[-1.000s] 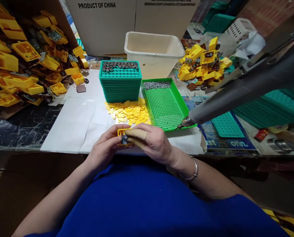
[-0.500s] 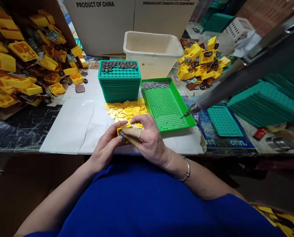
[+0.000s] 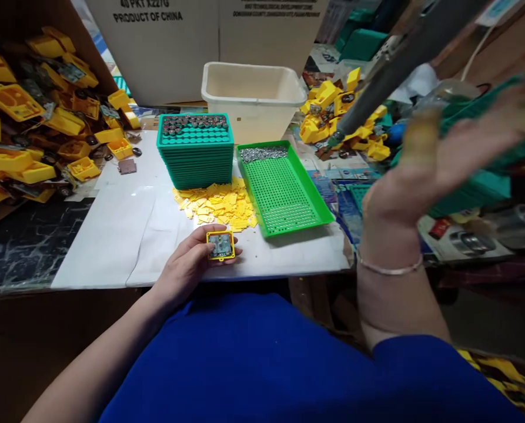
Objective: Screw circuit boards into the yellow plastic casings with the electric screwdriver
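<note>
My left hand is closed on a small square yellow plastic case, held just above the front of the white work surface. A grey circuit board sits inside its frame, and my thumb presses on the left edge. Raised at the right is my right hand, smeared by motion, its fingers stretched out and apart with nothing seen in them. A finger cover shows on one digit. To the left of that hand, a dark electric screwdriver hangs at a slant, tip downward.
Behind the left hand lie loose yellow plastic pieces. A green perforated tray holds small metal screws. Stacked teal trays carry round metal parts. Further back are a white bin and yellow housings at left.
My right hand has left the yellow case and swung up to the right. The screwdriver now hangs higher and further back. My left hand still holds the case, whose circuit board now shows.
</note>
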